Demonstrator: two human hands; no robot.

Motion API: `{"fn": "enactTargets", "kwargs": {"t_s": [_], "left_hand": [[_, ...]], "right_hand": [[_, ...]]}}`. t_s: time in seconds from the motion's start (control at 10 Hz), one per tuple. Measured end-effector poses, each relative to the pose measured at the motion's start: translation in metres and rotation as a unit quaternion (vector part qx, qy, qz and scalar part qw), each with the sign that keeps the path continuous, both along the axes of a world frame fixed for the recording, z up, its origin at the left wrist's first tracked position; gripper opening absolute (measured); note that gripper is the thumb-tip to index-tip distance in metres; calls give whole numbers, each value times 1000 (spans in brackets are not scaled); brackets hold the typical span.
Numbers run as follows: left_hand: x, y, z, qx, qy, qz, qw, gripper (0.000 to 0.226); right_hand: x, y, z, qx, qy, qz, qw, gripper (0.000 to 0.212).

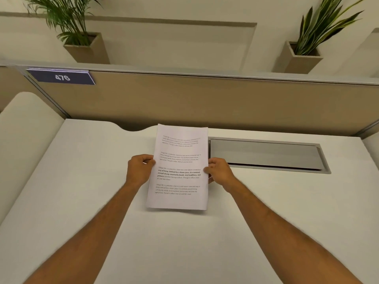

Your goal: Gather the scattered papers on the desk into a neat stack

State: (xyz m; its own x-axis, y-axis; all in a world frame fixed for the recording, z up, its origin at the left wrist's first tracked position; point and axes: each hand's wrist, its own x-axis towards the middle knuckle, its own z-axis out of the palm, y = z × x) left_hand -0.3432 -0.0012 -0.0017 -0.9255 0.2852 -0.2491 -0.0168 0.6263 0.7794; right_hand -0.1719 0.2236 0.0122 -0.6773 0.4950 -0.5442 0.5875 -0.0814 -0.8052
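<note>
A stack of white papers [180, 160] with printed paragraphs is held in the middle of the white desk [86, 181], its edges lined up. My left hand [139, 169] grips the stack's left edge at mid-height. My right hand [219, 171] grips the right edge opposite, thumb on the top sheet. The lower edge of the stack looks lifted slightly, casting a shadow on the desk. No loose sheets lie elsewhere on the desk.
A grey metal cable hatch [266, 154] is set into the desk just right of the papers. A beige partition [184, 99] with a "476" sign [61, 77] stands behind. Two potted plants [82, 37] [307, 48] sit beyond it.
</note>
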Motion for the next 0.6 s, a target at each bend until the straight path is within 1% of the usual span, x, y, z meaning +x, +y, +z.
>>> {"fn": "enactTargets", "kwargs": {"t_s": [0.2,0.3,0.4,0.5,0.6], "left_hand": [[-22,9,-29,-36,3,16,999,17],[-29,15,-42,-46,12,28,998,17],[-29,15,-45,-59,13,31,998,18],[-22,21,-39,-88,5,30,996,30],[-14,24,-28,-104,9,21,994,40]], "right_hand": [[-24,4,-36,-18,-49,-2,999,25],[-34,8,-49,2,-57,-5,998,21],[-34,7,-52,29,-65,10,997,23],[-28,11,-41,117,-81,26,990,34],[-17,18,-26,173,-66,19,982,34]]}}
